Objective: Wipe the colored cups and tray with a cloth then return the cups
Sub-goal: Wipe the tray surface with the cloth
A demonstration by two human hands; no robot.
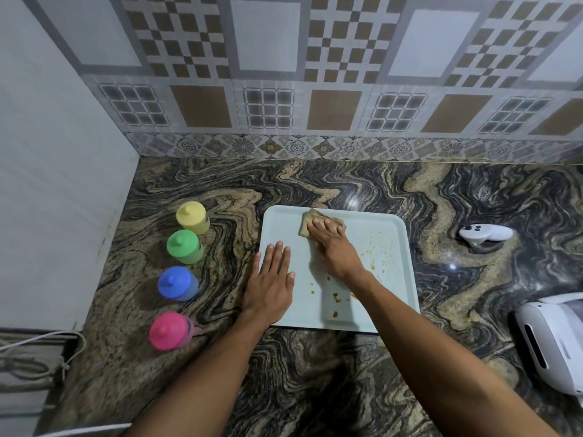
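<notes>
1. Centrally, a pale tray [396, 230] lies flat on the marbled worktop [315, 184], a little right of the frame's middle.
2. Right hand [334, 252] presses a folded tan cloth [310, 219] onto the upper middle of the tray; its fingers [325, 228] are straight and lie flat on the cloth, not curled round it.
3. Left hand [271, 287] rests palm down on the tray's left edge, fingers straight and slightly spread, holding nothing.
4. Yellow-brown smears [373, 264] dot the right and lower part of the tray; the right forearm crosses over some of them.
5. Four cups stand off the tray in a column at centre left of the frame, each with a small knob on top: yellow cup [192, 217] highest, then green cup [184, 247], blue cup [177, 283], and pink cup [171, 331] lowest.
6. Yellow and green cups touch or nearly touch; cannot tell which. The others stand apart.
7. White handheld controller [484, 235] lies on the worktop right of the tray, apart from it.
8. White headset-like device [555, 342] sits at the lower right edge, partly cut off.
9. White cable [38, 340] loops at the lower left.
</notes>
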